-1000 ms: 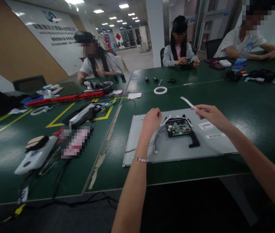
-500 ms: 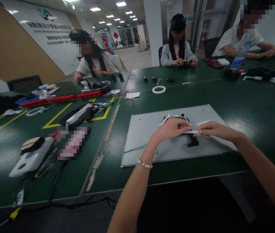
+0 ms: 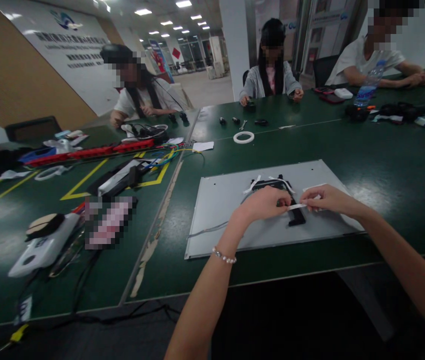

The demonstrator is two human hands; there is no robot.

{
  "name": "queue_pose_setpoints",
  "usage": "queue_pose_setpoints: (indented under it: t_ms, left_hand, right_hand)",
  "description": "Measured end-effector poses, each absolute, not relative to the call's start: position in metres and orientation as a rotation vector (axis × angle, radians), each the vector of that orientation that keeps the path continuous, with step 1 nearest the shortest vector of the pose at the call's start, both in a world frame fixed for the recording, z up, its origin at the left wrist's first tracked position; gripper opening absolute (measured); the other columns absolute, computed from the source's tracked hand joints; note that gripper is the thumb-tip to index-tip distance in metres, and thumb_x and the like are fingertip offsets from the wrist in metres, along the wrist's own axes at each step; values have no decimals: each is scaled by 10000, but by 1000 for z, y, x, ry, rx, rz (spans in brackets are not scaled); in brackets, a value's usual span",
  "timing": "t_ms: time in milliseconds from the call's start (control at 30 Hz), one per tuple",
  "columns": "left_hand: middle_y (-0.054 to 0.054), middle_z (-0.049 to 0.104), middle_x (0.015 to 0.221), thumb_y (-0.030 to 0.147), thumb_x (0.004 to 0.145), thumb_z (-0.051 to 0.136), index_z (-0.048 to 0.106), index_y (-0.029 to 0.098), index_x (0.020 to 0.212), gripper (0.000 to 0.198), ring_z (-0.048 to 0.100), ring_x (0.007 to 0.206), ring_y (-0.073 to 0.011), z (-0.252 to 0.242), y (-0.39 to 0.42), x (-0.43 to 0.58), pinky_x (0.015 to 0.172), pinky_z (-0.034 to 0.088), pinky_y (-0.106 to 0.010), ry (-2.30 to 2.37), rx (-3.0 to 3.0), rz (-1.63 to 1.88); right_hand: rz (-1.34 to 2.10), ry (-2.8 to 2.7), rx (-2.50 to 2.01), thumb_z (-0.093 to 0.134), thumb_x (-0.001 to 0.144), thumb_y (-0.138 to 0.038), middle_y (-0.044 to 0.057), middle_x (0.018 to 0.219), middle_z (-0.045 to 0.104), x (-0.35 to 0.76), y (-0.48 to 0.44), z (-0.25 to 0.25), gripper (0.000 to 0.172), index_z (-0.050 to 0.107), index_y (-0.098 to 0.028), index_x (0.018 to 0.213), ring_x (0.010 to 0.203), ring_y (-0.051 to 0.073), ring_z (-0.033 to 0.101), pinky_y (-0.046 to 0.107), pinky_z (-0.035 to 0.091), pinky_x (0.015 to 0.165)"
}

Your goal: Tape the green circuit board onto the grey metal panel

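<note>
A short strip of white tape (image 3: 296, 206) is stretched between my two hands. My left hand (image 3: 267, 204) pinches its left end, and my right hand (image 3: 319, 199) pinches the other end. Beneath them, a black bracket-like part (image 3: 297, 218) lies on a light grey panel (image 3: 212, 205); my left hand covers much of it. More white tape strips (image 3: 280, 181) cross the part's far side. A thin grey cable (image 3: 208, 230) runs from under my left hand to the panel's left edge.
On the green table (image 3: 152, 280) lie a tape roll (image 3: 243, 137), a small wrench (image 3: 243, 124), a white device (image 3: 43, 245) and red power strips (image 3: 92, 150). A water bottle (image 3: 370, 85) stands at the far right. Three people sit across the table.
Both hands have shifted slightly, lowering the tape strip a little toward me and tilting it. Across the table, the middle person's hands have moved apart, one setting a dark object down.
</note>
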State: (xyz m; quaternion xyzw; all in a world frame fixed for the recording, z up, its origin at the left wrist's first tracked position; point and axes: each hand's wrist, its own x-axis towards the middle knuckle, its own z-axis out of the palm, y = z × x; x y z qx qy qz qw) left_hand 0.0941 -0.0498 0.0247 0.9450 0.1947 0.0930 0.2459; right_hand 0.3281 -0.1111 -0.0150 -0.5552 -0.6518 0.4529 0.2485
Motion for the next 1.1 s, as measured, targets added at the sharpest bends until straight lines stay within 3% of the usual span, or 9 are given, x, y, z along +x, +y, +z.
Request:
queue_pose_setpoints:
  t_ms: [200,400,700,1100]
  left_hand:
    - [-47,678,805,211,849,483,681,179,808,205,586,723,-151,33,-49,93,683,409,-288,605,2703,270]
    - [-48,693,970,162,838,484,657,211,1080,302,613,831,-163,28,-56,101,742,435,-286,496,2707,299]
    - [-69,696,1073,133,845,431,641,233,1191,417,632,917,-181,22,-61,107,791,454,-305,416,2713,197]
    - [-62,712,1038,131,832,449,672,235,1144,397,635,874,-179,22,-61,107,763,450,-296,434,2705,119]
  right_hand:
    - [1166,-1852,-1490,569,820,-432,36,739,658,327,-111,-15,297,680,-163,881,644,111,581,245,435,606]
    - [1153,-1870,-1480,565,815,-414,27,745,660,327,-111,-17,288,678,-166,905,653,117,592,244,430,606]
    - [1189,-1849,-1470,557,804,-372,25,785,664,328,-113,-14,263,682,-176,928,676,113,589,241,431,623]
    - [1184,-1884,-1472,557,795,-370,15,762,664,328,-112,-17,255,675,-178,914,673,119,589,246,431,629]
